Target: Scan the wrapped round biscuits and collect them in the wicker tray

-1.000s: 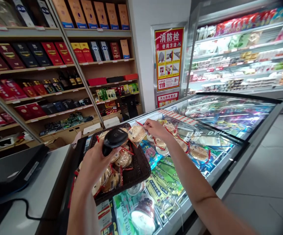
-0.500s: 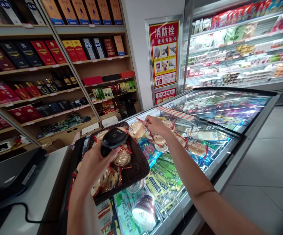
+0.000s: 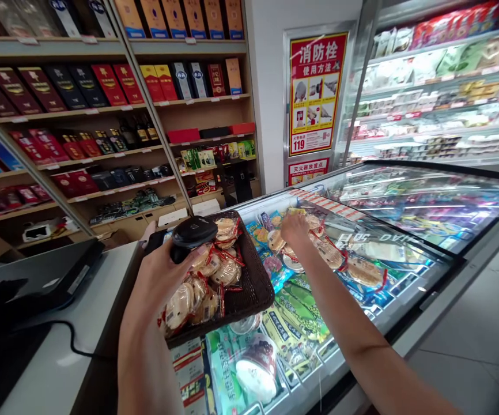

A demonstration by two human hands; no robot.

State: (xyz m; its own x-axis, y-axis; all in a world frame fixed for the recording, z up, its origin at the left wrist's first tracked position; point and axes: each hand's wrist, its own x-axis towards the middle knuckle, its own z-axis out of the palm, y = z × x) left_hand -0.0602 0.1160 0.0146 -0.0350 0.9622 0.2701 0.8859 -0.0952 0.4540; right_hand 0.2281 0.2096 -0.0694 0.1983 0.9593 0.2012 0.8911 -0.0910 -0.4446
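My left hand (image 3: 163, 274) is wrapped round a black handheld scanner (image 3: 194, 231) above a dark brown woven basket (image 3: 256, 282). Round flat pastries (image 3: 227, 271) in clear wrappers with red edges lie inside the basket. My right hand (image 3: 295, 227) has its fingers closed over more wrapped pastries (image 3: 328, 253) spread on the freezer's glass top. Its fingertips are hidden, so what they grip, if anything, does not show. A single wrapped pastry (image 3: 275, 241) lies just left of that hand.
Frozen packs (image 3: 301, 305) and a tub (image 3: 256, 369) show through the chest freezer's glass. A counter (image 3: 89, 323) with a black device (image 3: 50, 294) and a cable stands at left. Behind are shelves of boxed goods (image 3: 72, 86), a fire-hydrant poster (image 3: 317, 95) and a lit chiller (image 3: 439, 98).
The view has swung left. The wrapped pastry at my right fingertips beside the basket has gone from that spot, and this hand is now over the other pastries. The scanner has shifted left, uncovering more pastries.
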